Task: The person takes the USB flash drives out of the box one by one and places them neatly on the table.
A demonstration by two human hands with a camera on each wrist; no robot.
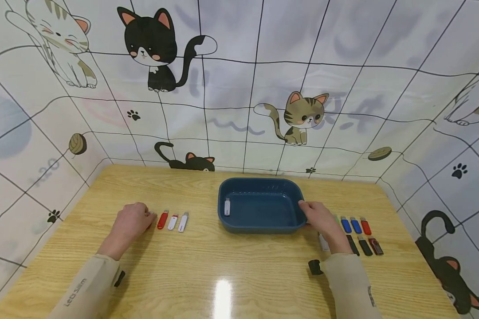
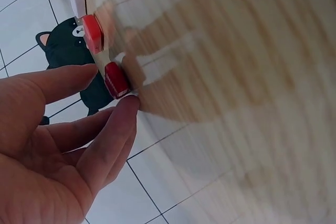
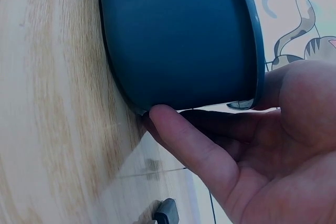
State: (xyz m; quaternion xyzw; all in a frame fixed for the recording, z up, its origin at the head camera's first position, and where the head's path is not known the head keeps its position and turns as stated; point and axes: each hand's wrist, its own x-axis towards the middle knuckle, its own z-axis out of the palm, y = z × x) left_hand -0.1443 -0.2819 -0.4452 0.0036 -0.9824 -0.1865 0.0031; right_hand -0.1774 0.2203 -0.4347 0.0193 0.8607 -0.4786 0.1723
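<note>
In the head view, a dark blue plastic tray (image 1: 259,230) stands at the back middle, with a white USB stick (image 1: 227,207) inside at its left end. My right hand (image 1: 323,221) grips the tray's right end, thumb at the rim and fingers low against the end wall in the right wrist view. On the left, my left hand (image 1: 131,223) is at a red USB stick (image 2: 116,80) lying on the table. One fingertip is right at its near end, while the thumb tip stays a little apart from it. Beside it lie another red stick (image 1: 162,219) and two white ones (image 1: 183,222).
Right of the tray, partly behind my right forearm, several USB sticks lie in two rows, including blue ones (image 1: 356,225), a red one (image 1: 366,226) and black ones (image 1: 365,246). A cat-patterned cloth (image 1: 231,88) surrounds the wooden table (image 1: 263,274) at the back and sides.
</note>
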